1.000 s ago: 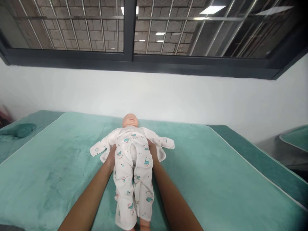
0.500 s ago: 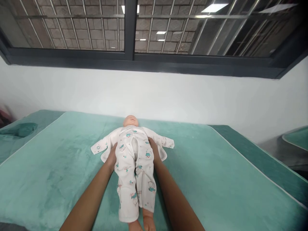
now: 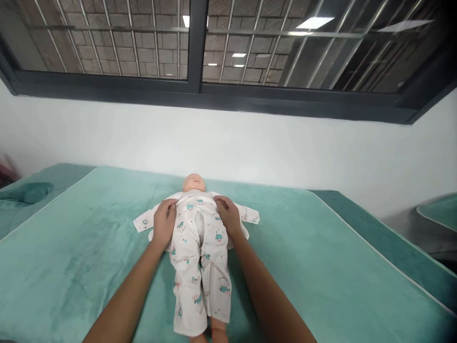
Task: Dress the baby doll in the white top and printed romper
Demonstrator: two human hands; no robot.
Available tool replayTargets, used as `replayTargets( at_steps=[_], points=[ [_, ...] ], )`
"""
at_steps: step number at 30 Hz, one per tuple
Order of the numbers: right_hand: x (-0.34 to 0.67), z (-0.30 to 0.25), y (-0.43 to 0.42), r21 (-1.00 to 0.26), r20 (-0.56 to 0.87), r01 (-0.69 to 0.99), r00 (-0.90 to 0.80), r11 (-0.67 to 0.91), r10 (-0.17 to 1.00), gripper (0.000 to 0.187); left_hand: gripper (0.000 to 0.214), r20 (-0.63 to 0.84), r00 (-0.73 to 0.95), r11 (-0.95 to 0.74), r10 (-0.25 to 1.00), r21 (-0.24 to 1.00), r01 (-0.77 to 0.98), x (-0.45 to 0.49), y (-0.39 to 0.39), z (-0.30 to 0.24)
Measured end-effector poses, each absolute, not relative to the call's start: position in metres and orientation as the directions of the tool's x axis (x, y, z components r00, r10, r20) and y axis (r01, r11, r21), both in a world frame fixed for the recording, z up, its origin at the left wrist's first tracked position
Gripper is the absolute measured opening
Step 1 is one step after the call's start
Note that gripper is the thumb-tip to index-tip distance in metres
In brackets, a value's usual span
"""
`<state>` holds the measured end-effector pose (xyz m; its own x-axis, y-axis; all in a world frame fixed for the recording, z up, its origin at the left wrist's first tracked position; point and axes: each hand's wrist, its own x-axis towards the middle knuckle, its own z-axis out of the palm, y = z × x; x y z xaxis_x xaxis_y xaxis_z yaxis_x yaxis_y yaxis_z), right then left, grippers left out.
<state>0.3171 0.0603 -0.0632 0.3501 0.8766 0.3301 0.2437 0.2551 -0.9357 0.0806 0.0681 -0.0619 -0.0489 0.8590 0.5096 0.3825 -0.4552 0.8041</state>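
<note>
A baby doll (image 3: 193, 183) lies on its back, head toward the wall, dressed in a white printed shirt (image 3: 250, 214) with sleeves spread out. White printed baby pants (image 3: 185, 267) with an open crotch cover its legs and reach high up the torso. My left hand (image 3: 164, 221) is at the left side of the pants' waist, its fingers bent in on the cloth. At the opposite side, my right hand (image 3: 228, 215) has its fingers curled onto the waist edge. Both fingertips are partly hidden. The doll's feet stick out below the pant legs at the bottom edge.
Under the doll is a green plush-covered bed (image 3: 303, 267) with pale piping. Behind it rises a white wall (image 3: 228, 143) with a dark-framed window (image 3: 196, 47) and metal bars. Another green padded surface (image 3: 439, 212) shows at the far right.
Both hands have moved up from the doll's hips, where they were partly beneath its sides, to the waist of the pants. The doll stays in nearly the same place.
</note>
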Motion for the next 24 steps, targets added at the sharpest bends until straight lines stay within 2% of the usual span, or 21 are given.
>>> replayTargets(
  at_steps=[3, 6, 8, 11, 15, 18, 22, 24],
  points=[
    [0.314, -0.048, 0.084, -0.912, 0.323, 0.332, 0.221, 0.24, 0.92, 0.024, 0.024, 0.496, 0.116, -0.491, 0.861, 0.747, 0.448, 0.086, 0.097, -0.046],
    [0.314, -0.045, 0.098, -0.893, 0.326, 0.359, 0.099, 0.272, 0.94, 0.023, 0.024, 0.364, 0.246, -0.438, 0.898, 0.784, 0.44, 0.087, 0.122, -0.04],
    [0.317, -0.047, 0.101, -0.892, 0.318, 0.347, 0.025, 0.29, 0.948, 0.024, 0.024, 0.288, 0.29, -0.389, 0.913, 0.829, 0.402, 0.085, 0.132, -0.042],
    [0.324, -0.05, 0.107, -0.883, 0.273, 0.386, -0.042, 0.268, 0.961, 0.029, 0.024, 0.263, 0.261, -0.345, 0.929, 0.87, 0.351, 0.088, 0.137, -0.048],
    [0.325, -0.052, 0.125, -0.854, 0.199, 0.502, 0.076, 0.135, 0.977, 0.029, 0.024, 0.301, 0.068, -0.303, 0.951, 0.868, 0.394, 0.1, 0.139, -0.054],
    [0.316, -0.055, 0.125, -0.885, 0.205, 0.457, 0.22, 0.085, 0.954, 0.026, 0.017, 0.331, 0.041, -0.322, 0.943, 0.87, 0.374, 0.103, 0.133, -0.06],
    [0.304, -0.063, 0.065, -0.942, 0.322, 0.225, 0.389, 0.25, 0.863, 0.022, 0.017, 0.441, 0.001, -0.418, 0.898, 0.851, 0.319, 0.092, 0.097, -0.074],
    [0.3, -0.068, 0.009, -0.919, 0.392, 0.214, 0.402, 0.331, 0.828, 0.024, 0.019, 0.452, -0.05, -0.413, 0.89, 0.849, 0.329, 0.083, 0.065, -0.084]
  ],
)
